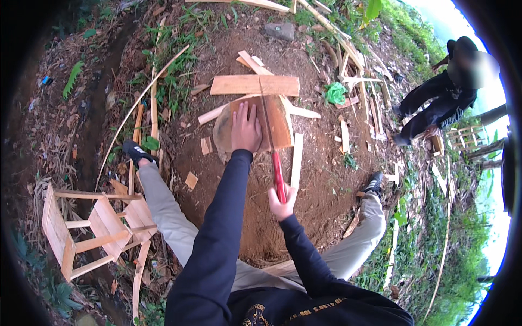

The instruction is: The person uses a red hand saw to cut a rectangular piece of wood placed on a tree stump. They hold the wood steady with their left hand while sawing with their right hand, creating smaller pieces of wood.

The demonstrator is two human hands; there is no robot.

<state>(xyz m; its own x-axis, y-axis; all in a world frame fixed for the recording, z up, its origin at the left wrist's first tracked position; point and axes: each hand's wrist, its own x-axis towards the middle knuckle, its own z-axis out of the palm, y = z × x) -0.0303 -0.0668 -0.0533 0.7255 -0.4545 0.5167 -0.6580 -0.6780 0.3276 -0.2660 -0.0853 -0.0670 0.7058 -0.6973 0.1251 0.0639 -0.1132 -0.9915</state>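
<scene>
My left hand [247,129] lies flat, fingers spread, on a wide brown board [280,122] set on top of a round tree stump [222,133]. My right hand [282,202] is wrapped around the red handle of a machete [278,171]. Its long thin blade, seen almost edge-on, runs away from me over the board, just right of my left hand. The tip reaches across a light plank [234,85] lying beyond the stump. Whether the blade is sunk into the board or only rests on it, I cannot tell.
A small wooden frame like a stool [103,228] stands at the left. Wood strips [297,165] and offcuts [191,180] litter the dirt. A green plastic bag [335,93] lies at the right. Another person [446,92] in dark clothes is farther right. My legs are spread around the stump.
</scene>
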